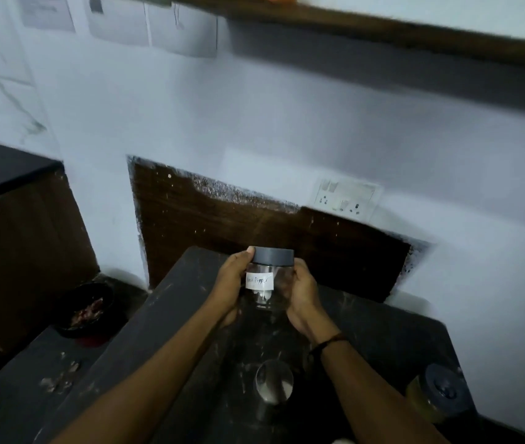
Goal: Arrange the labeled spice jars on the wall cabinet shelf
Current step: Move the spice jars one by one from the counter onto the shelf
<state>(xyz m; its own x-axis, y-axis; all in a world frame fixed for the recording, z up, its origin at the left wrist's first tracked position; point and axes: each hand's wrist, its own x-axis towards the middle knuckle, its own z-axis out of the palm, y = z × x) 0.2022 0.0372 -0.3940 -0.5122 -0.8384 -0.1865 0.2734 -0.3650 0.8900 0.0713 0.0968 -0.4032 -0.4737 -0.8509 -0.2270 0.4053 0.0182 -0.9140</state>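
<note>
Sitting low at far left, a dark bowl (86,310) is resting beside the desk (171,315). The left hand (232,290) is gripping the clear spice jar (269,280) by its left side, thumb at the grey lid (273,255). The right hand (303,299) is curling round the jar's right side. Both hands are holding the jar upright above the desk, well below the wooden shelf (383,30). A second grey-lidded jar (437,392) is standing at the desk's right edge.

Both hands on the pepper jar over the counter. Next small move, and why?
Probably lift it up toward the wooden shelf. The left hand and right hand both grip the clear, grey-lidded jar labeled Black Pepper, upright, label facing the camera, above the dark counter. The shelf sits well above on the wall, so raising comes before placing.
</note>
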